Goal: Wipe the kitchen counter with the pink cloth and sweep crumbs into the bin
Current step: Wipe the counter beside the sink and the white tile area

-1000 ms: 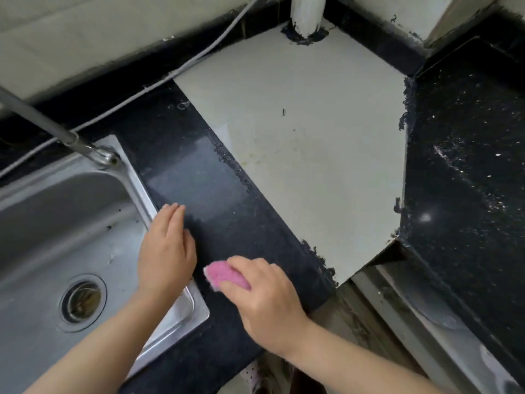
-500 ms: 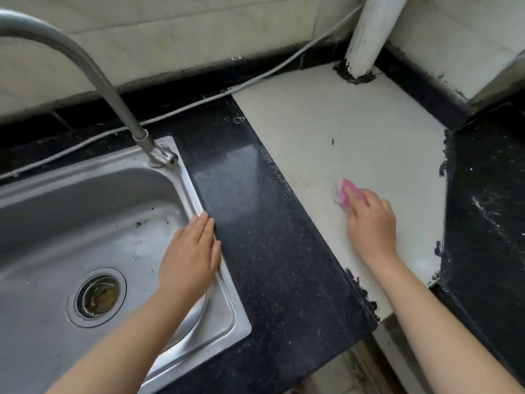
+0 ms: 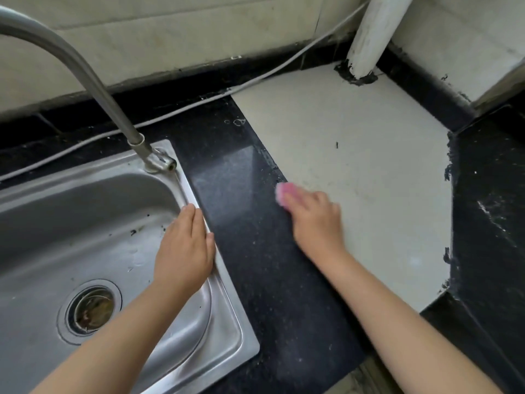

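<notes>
The pink cloth (image 3: 284, 192) peeks out from under the fingers of my right hand (image 3: 315, 220), which presses it onto the counter right at the seam between the black granite strip (image 3: 255, 251) and the cream tile panel (image 3: 355, 166). My right hand is blurred with motion. My left hand (image 3: 184, 251) lies flat, fingers together, on the right rim of the steel sink (image 3: 56, 223), holding nothing. No bin is in view.
A curved tap (image 3: 85, 81) rises from the sink's back corner. A white cable (image 3: 199, 103) runs along the wall. A white pipe (image 3: 372, 38) stands at the back of the cream panel. More black counter (image 3: 488, 223), speckled with white debris, lies at the right.
My right hand carried the cloth from the black strip's front edge out onto the cream panel, then back left to the seam. The left hand stayed on the sink rim.
</notes>
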Demonstrator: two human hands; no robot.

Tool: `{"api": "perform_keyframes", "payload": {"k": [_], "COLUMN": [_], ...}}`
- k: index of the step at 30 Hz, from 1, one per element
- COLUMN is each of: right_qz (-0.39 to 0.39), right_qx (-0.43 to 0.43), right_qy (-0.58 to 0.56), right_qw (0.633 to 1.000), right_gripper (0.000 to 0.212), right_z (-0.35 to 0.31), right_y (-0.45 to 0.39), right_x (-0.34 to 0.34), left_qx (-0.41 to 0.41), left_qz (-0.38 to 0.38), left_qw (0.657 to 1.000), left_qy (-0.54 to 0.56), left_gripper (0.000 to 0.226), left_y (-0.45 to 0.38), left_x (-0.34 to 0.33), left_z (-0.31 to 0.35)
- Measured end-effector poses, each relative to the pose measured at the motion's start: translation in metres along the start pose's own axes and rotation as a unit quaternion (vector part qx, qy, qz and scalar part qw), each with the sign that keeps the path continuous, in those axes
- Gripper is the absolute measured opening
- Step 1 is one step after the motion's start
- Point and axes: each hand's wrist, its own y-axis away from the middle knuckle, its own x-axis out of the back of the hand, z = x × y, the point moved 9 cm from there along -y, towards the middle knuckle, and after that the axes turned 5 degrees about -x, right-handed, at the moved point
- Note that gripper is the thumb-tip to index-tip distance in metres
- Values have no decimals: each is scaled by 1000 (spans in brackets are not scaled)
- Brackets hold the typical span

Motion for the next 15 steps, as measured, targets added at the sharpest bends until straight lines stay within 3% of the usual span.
{"api": "perform_keyframes", "payload": {"k": [4, 6, 11, 13, 15], "right_qz": [58, 68, -10, -8, -21], "right_qx": [-126, -67, 126, 142, 104], "right_qy": [11, -32, -87, -83, -63], "right_qw": [990, 995, 988, 986, 992], "right_gripper": [37, 32, 39, 40, 41], "right_z": [72, 39, -87, -82, -47], "right_y": [-15, -10, 35, 32, 9], "right_x": [26, 31, 3, -5, -10], "left_qx": [-17, -19, 5, 14, 16], "left_qz": [-3, 13, -12, -27, -17], "left_qw": [999, 999, 998, 999, 1000], "left_qy": [-27, -36, -58, -37, -13], "left_gripper": [37, 35, 56, 60, 69], "left_y": [-10, -17, -23, -20, -20], "left_x": [12, 17, 1, -4, -3], "left_z": [3, 2, -8, -8, -5]}}
